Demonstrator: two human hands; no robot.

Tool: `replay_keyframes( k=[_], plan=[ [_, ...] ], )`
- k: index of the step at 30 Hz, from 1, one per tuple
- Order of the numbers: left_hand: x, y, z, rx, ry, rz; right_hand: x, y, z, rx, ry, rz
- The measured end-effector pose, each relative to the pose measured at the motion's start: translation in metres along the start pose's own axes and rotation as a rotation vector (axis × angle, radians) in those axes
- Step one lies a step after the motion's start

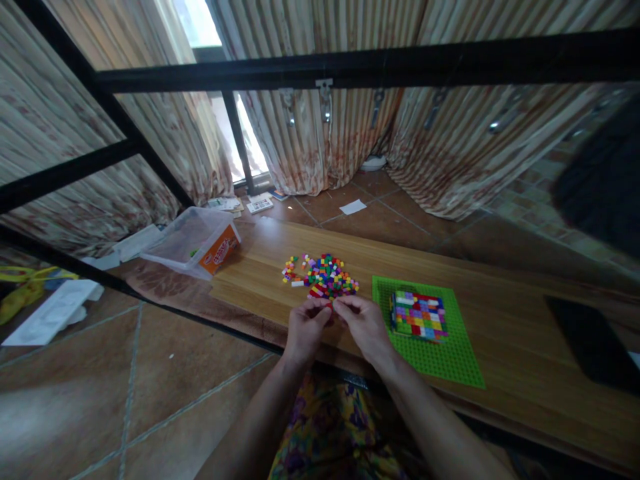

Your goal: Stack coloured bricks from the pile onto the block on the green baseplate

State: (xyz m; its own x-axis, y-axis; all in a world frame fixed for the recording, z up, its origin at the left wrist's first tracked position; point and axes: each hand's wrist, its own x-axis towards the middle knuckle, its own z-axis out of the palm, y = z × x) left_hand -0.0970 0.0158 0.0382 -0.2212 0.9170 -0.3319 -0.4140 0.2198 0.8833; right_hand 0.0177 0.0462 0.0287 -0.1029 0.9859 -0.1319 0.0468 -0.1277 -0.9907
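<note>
My left hand (309, 324) and my right hand (363, 324) meet over the near edge of the wooden board, fingertips pinched close together. Between them shows a bit of red, a small toy brick (330, 305), mostly covered by the fingers. Just beyond the fingertips lies a loose pile of small coloured bricks (327, 272). Right of my right hand, a green baseplate (453, 363) carries a block built of many-coloured bricks (419, 315). Which hand grips the red brick more firmly is hard to see.
A clear plastic box (175, 233) with an orange label stands at the board's left end. A dark flat panel (593, 340) lies on the wooden board (515, 313) at right. A black metal frame (350, 70) crosses in front of striped curtains. Papers (353, 207) lie on the tiled floor.
</note>
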Motion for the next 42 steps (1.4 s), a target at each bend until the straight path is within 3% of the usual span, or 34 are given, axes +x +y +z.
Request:
replay_keyframes(
  k=[8,15,20,25,29,32,38,42],
  plan=[
    [0.003,-0.005,-0.003,-0.241,-0.053,-0.125,-0.001,0.011,0.002,0.223,0.095,0.105],
    [0.006,-0.005,-0.007,-0.323,-0.062,-0.211,0.031,0.013,-0.003,-0.358,0.193,-0.223],
    [0.007,-0.006,-0.009,-0.298,-0.017,-0.2,0.041,0.018,-0.001,-0.541,0.158,-0.287],
    [0.007,-0.004,-0.007,-0.273,0.008,-0.199,0.019,0.005,-0.004,-0.477,0.131,-0.338],
    [0.003,-0.003,-0.002,-0.25,-0.058,-0.239,-0.009,-0.007,-0.011,-0.347,-0.054,-0.361],
    [-0.001,-0.003,0.001,-0.196,-0.134,-0.278,-0.022,-0.01,-0.021,-0.334,-0.117,-0.359],
    [-0.009,-0.004,0.011,-0.094,-0.272,-0.355,-0.039,-0.016,-0.049,-0.372,-0.115,-0.327],
    [-0.016,-0.008,0.024,-0.015,-0.345,-0.347,-0.05,-0.016,-0.075,-0.479,0.013,-0.307]
  ],
)
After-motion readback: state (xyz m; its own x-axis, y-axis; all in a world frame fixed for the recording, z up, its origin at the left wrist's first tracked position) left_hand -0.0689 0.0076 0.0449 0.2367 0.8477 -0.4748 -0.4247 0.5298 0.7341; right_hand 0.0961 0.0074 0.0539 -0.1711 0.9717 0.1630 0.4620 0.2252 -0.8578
